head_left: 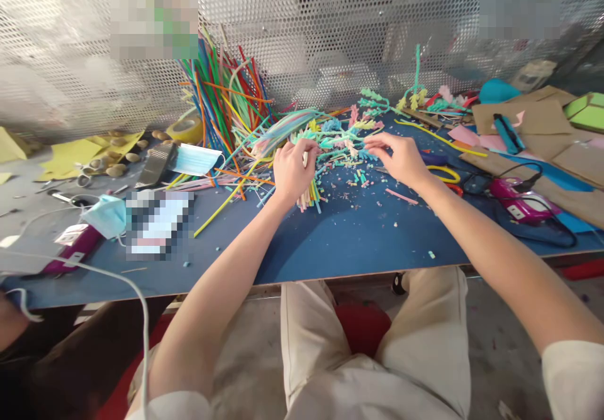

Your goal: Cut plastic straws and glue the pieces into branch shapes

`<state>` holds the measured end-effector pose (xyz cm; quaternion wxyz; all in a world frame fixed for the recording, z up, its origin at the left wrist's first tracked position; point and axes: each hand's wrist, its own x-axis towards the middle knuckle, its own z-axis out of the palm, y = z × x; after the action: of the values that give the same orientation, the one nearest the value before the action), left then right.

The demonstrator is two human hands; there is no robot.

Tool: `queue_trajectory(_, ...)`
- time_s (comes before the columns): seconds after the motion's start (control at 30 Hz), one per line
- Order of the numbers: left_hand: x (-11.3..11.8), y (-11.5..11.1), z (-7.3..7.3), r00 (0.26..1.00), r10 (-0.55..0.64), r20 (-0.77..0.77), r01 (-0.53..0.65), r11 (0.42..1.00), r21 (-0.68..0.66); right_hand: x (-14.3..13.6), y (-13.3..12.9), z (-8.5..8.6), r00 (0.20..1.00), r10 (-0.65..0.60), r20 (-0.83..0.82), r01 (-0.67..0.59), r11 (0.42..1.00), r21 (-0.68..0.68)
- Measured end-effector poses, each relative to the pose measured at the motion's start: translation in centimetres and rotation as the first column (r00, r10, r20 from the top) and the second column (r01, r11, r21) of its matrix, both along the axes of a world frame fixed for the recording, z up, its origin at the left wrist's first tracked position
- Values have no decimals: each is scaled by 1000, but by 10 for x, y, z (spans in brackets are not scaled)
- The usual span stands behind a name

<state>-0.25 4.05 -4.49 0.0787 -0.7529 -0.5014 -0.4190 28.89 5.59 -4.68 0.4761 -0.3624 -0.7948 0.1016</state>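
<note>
Pastel pipe-cleaner pieces [349, 147] lie in a loose pile at the middle of the blue table [330, 244]. My left hand [295, 167] is closed at the left of this pile, above a bundle of short cut stems [311, 197]; what its fingers grip is too small to make out. At the pile's right side, my right hand [392, 156] has its thumb and fingertips close together by a thin teal stem; whether they hold it is unclear. Small cut bits lie scattered below both hands. Behind my left hand rests a bundle of long pastel stems [287, 132].
Long coloured pipe cleaners [212, 105] lean on the metal mesh at the back left. A phone [160, 225], masks [195, 159] and yellow tape [185, 129] lie left. Yellow-handled pliers [443, 172], a magenta device [521, 201] with cables and brown cardboard [542, 121] lie right.
</note>
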Motion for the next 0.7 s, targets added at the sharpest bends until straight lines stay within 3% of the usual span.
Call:
queue_trajectory(0.17,0,1,-2,1000,-18,-2,18,1000,-2,11,6,1,999,30,14,-30,999,36)
queue_trajectory(0.5,4,-1,-4,995,-87,-54,87,996,-5,18,10,5,997,-64,30,58,983,176)
queue_trajectory(0.7,7,-2,-5,992,-113,-58,112,993,-26,16,5,9,1000,-2,19,-2,977,212)
